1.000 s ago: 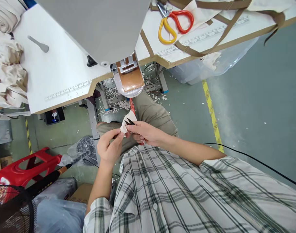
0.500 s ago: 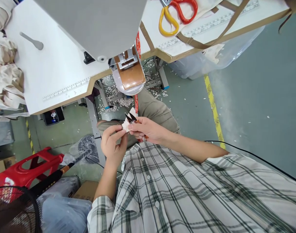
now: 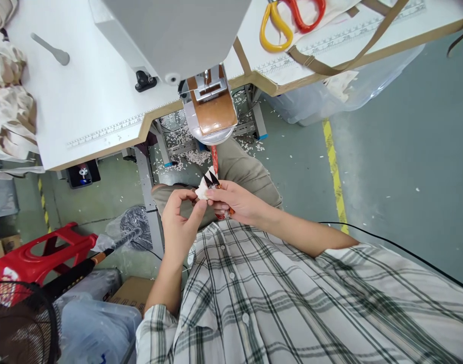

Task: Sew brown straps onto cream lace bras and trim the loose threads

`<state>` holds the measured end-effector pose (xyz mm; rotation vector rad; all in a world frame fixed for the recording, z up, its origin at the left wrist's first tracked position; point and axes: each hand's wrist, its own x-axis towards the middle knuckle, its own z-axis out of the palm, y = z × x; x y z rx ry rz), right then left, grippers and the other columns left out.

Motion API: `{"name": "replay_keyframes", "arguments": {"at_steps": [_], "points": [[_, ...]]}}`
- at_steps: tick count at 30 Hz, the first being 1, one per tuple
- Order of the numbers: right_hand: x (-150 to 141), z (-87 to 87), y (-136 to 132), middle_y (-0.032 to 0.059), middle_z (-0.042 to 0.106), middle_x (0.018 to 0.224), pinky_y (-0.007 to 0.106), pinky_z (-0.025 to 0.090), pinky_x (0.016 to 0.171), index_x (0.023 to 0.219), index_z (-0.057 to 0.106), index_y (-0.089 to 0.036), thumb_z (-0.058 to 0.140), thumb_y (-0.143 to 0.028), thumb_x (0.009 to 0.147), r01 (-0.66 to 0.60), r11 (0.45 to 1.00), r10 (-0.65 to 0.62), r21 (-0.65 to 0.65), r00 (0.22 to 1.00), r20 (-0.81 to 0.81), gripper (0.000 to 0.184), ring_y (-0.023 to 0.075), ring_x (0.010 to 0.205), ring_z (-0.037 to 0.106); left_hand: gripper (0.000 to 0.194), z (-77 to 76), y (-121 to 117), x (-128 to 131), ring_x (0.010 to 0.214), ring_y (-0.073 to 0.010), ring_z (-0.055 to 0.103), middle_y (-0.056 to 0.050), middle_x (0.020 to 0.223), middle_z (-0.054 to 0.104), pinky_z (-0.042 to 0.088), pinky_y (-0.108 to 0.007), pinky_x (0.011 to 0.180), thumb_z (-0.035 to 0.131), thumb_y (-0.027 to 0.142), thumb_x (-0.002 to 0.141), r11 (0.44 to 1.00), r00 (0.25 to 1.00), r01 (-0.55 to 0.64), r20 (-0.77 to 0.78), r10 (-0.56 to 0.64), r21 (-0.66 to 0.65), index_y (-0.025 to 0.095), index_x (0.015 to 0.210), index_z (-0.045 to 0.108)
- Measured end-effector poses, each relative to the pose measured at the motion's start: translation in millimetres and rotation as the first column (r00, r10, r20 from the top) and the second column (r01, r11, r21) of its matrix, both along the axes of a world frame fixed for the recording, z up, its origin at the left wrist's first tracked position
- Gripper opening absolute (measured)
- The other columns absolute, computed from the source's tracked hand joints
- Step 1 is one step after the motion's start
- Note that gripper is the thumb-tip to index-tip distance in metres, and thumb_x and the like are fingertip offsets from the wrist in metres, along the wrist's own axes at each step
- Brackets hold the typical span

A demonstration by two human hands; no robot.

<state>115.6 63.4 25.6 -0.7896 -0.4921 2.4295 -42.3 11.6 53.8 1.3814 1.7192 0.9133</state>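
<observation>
Just above my lap, my right hand (image 3: pixel 235 201) is closed around a pair of thread snips (image 3: pixel 211 178). Their dark pointed blades stick out past my fingers, slightly apart. My right thumb and fingers also press on a small piece of white cloth (image 3: pixel 202 189). From the other side, my left hand (image 3: pixel 182 217) pinches the cloth's edge between thumb and forefinger. A red patterned strap (image 3: pixel 215 157) hangs below the sewing machine (image 3: pixel 212 114) and runs down behind the cloth.
Large scissors (image 3: pixel 276 30) with yellow and red handles lie on the white worktable (image 3: pixel 91 101), near a brown strap (image 3: pixel 345 65). White cloth pieces (image 3: pixel 11 101) are heaped at the left. A red stool (image 3: pixel 45 253) and a fan (image 3: pixel 22 323) stand lower left.
The white cloth has shifted and turned a little between my hands. My left thumb and fingers have changed their hold on its edge. The camera view has moved slightly.
</observation>
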Motion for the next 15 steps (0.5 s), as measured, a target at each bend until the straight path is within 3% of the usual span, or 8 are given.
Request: {"name": "replay_keyframes", "arguments": {"at_steps": [3,7,9,12,13,15], "points": [[-1,-3.5,-2,-0.0098,0.041,0.057,0.020,0.023,0.045,0.079,0.055,-0.018,0.079,-0.046,0.077,0.021,0.997,-0.023,0.074,1.000,0.018,0.037,0.0036,0.047,0.027,0.018,-2.2,3,-4,0.079,-0.0132,0.059,-0.001,0.086,0.066,0.049,-0.025,0.076,0.069,0.039,0.089,0.983,0.978,0.040,0.206,-0.002,-0.180,0.021,0.093,0.065],[4,-11.4,1,-0.0073,0.048,0.064,0.022,0.026,0.049,0.086,0.055,-0.018,0.073,-0.051,0.082,-0.007,0.953,-0.064,0.301,0.972,0.224,0.037,0.0055,0.051,0.033,0.027,-12.1,6,-9,0.054,-0.0078,0.044,0.003,0.067,0.059,0.041,-0.022,0.054,0.074,0.046,0.084,0.941,0.888,0.075,0.452,0.087,-0.329,0.020,0.088,0.070],[14,-13.2,6,-0.0042,0.054,0.071,0.023,0.032,0.055,0.086,0.056,-0.017,0.066,-0.052,0.087,-0.105,0.885,-0.071,0.453,0.932,0.355,0.036,0.0077,0.058,0.041,0.029,-17.1,6,-8,0.049,-0.0066,0.039,0.003,0.062,0.057,0.037,-0.020,0.048,0.076,0.047,0.081,0.926,0.866,0.039,0.475,0.156,-0.375,0.019,0.087,0.073],[34,-7.4,11,0.0000,0.058,0.081,0.025,0.039,0.070,0.093,0.055,-0.017,0.054,-0.049,0.097,-0.220,0.754,-0.166,0.619,0.847,0.504,0.033,0.0114,0.074,0.050,0.029,-20.1,3,-3,0.057,-0.0100,0.053,-0.001,0.073,0.067,0.043,-0.021,0.049,0.078,0.045,0.081,0.932,0.879,-0.070,0.420,0.226,-0.356,0.019,0.094,0.077],[40,-3.3,10,0.0001,0.057,0.081,0.026,0.040,0.072,0.096,0.055,-0.017,0.047,-0.049,0.101,-0.234,0.738,-0.182,0.633,0.834,0.521,0.033,0.0118,0.075,0.050,0.029,-19.2,2,-1,0.062,-0.0121,0.058,-0.002,0.078,0.071,0.047,-0.022,0.052,0.077,0.045,0.081,0.939,0.891,-0.101,0.390,0.232,-0.328,0.020,0.097,0.078],[48,6.2,7,-0.0013,0.052,0.076,0.025,0.038,0.068,0.102,0.054,-0.017,0.033,-0.052,0.106,-0.251,0.763,-0.120,0.595,0.850,0.512,0.040,0.0112,0.070,0.046,0.030,-14.7,0,2,0.069,-0.0151,0.063,-0.004,0.083,0.074,0.053,-0.025,0.058,0.077,0.044,0.082,0.954,0.923,-0.129,0.320,0.216,-0.271,0.020,0.100,0.079]]}}
